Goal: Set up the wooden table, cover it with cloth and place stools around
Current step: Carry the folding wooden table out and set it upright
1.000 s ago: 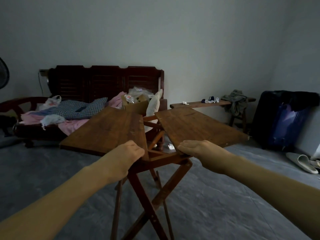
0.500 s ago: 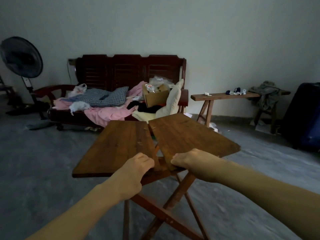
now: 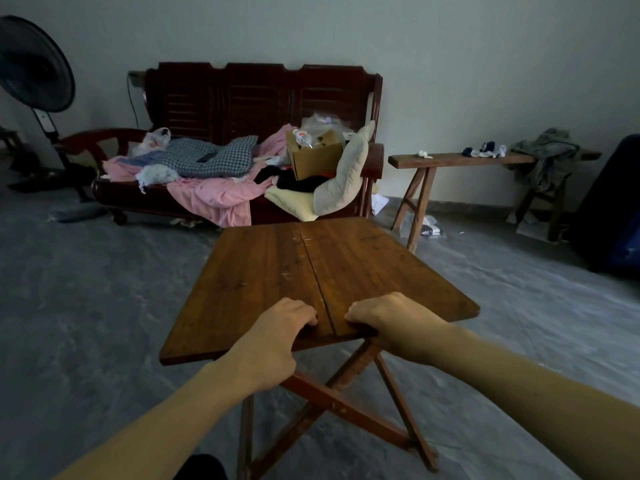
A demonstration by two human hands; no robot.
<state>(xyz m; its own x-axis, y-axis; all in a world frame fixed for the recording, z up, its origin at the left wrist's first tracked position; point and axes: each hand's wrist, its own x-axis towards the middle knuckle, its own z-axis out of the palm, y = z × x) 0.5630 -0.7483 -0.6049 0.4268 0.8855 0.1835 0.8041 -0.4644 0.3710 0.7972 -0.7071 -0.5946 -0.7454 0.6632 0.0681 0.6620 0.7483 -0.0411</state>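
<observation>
The folding wooden table (image 3: 277, 271) stands in front of me on crossed legs (image 3: 332, 403). Its two top halves lie flat and meet along a centre seam. My left hand (image 3: 273, 337) grips the near edge of the left half, fingers curled over the top. My right hand (image 3: 391, 323) grips the near edge of the right half just beside the seam, thumb under the board. No tablecloth or stool is on or beside the table.
A dark wooden sofa (image 3: 263, 98) heaped with pink and checked cloths (image 3: 207, 181), a cardboard box (image 3: 315, 157) and a pillow stands behind. A long wooden bench (image 3: 460, 161) with clothes is at right, a fan (image 3: 34, 64) at left, a dark suitcase (image 3: 613, 209) far right.
The two table halves, apart and tilted a second ago, have come together into one flat top. Both hands kept hold of the near edges and moved closer.
</observation>
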